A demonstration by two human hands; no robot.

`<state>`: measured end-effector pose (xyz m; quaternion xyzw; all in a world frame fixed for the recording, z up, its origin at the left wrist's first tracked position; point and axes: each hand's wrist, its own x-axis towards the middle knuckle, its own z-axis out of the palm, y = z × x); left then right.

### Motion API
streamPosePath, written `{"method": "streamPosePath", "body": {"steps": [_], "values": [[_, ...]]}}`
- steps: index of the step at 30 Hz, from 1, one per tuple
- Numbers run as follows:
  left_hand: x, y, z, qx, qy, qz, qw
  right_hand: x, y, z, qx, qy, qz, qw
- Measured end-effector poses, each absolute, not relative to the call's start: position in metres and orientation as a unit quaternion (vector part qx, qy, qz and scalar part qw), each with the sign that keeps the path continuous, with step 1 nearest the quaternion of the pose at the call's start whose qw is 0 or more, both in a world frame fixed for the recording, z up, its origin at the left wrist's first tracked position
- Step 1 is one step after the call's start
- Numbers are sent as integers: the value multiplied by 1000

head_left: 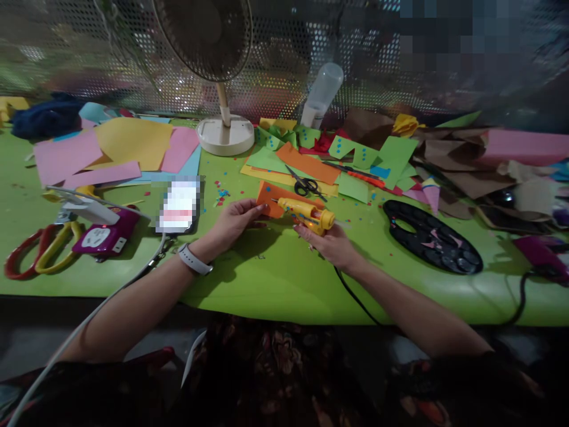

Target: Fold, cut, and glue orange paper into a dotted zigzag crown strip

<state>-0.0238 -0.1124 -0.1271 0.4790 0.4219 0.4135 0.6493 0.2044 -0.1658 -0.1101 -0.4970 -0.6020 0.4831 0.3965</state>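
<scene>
My right hand [331, 246] is closed round a yellow hot glue gun [306, 213], its nozzle pointing left over an orange piece of paper [276, 196]. A black cord hangs from the gun toward the table's front edge. My left hand [237, 220], with a pale watch strap on the wrist, pinches the left edge of that orange paper between thumb and fingers. Small blue dots show on the paper. Just behind the glue gun lie black-handled scissors [306, 185] on coloured sheets.
A white fan [226, 135] and a clear bottle [323, 92] stand at the back. Left are a phone [179, 204], purple power adapter [106, 232] and large red-and-yellow-handled scissors [42, 252]. Right lies a black palette [431, 237]. Paper scraps [395, 160] cover the green table's [267, 284] rear.
</scene>
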Motion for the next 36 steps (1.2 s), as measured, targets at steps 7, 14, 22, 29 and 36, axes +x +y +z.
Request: {"method": "streamPosePath", "body": {"steps": [7,14,22,29,36], "values": [[-24,-111,-130,481,418,415,649,204,-166,-109,-498,-608,477,394],[-24,-112,-130,492,431,417,632,203,-164,-109,-497,-620,461,394],[-23,-113,-128,498,435,414,626,203,-165,-108,-493,-612,472,400],[-23,-113,-128,502,430,412,628,204,-164,-112,-493,-610,470,405],[-24,-113,-127,509,432,410,622,205,-163,-115,-489,-612,468,409]]}}
